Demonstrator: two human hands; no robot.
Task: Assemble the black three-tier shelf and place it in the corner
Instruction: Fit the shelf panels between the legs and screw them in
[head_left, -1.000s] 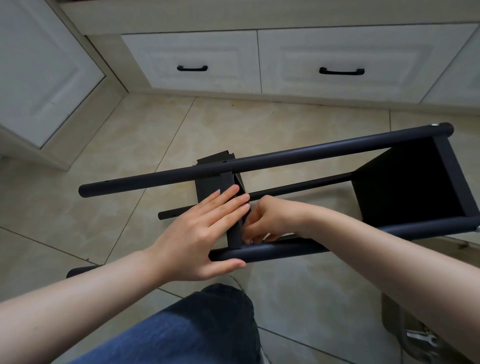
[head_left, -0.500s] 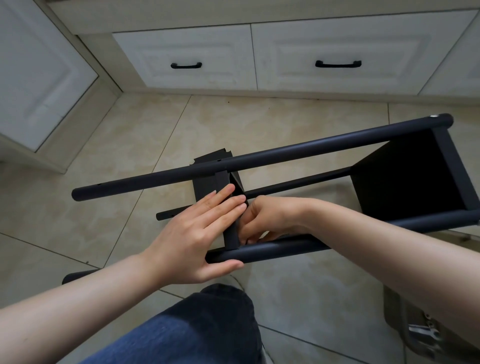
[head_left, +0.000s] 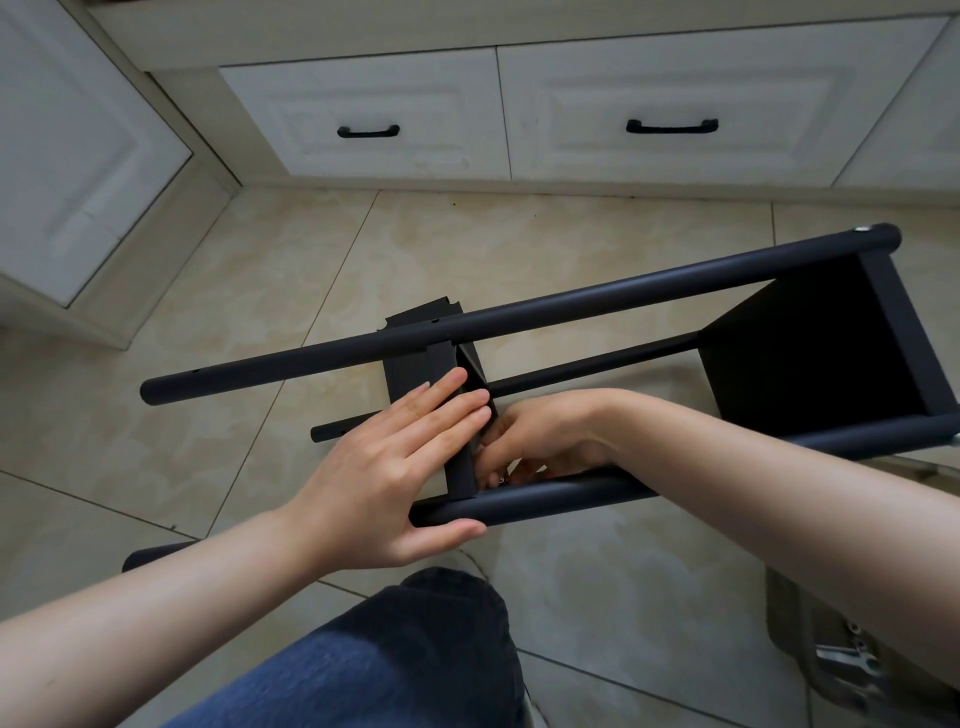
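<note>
The black shelf (head_left: 571, 306) lies on its side on the tiled floor (head_left: 571, 234), its long poles running from left to right in front of the person's knee (head_left: 415, 649). The left hand (head_left: 395, 467) lies flat against the middle panel (head_left: 410, 369), fingers straight and held close together along the panel's face, with the thumb stretched out under the near pole (head_left: 545, 501). Just right of those fingertips, on the other side of the panel's edge, the right hand (head_left: 545, 441) is curled with its fingertips bunched where the panel meets the near pole. It pinches a small shiny part (head_left: 501, 478), too small to make out. Above both hands runs the upper pole, which crosses over the top of the middle panel. A thinner-looking far pole (head_left: 587, 364) shows between the two, beyond the right wrist. Further right, past the right forearm, an end panel (head_left: 810, 353) closes off the frame. Behind the left forearm, a stub of another black pole (head_left: 150, 553) shows on the floor. Well beyond the hands stand white drawers with black handles (head_left: 368, 131), and a white cabinet door (head_left: 67, 156) is off to the far left. Below the right forearm lie some silvery metal pieces (head_left: 852, 670), not clear enough to identify
</note>
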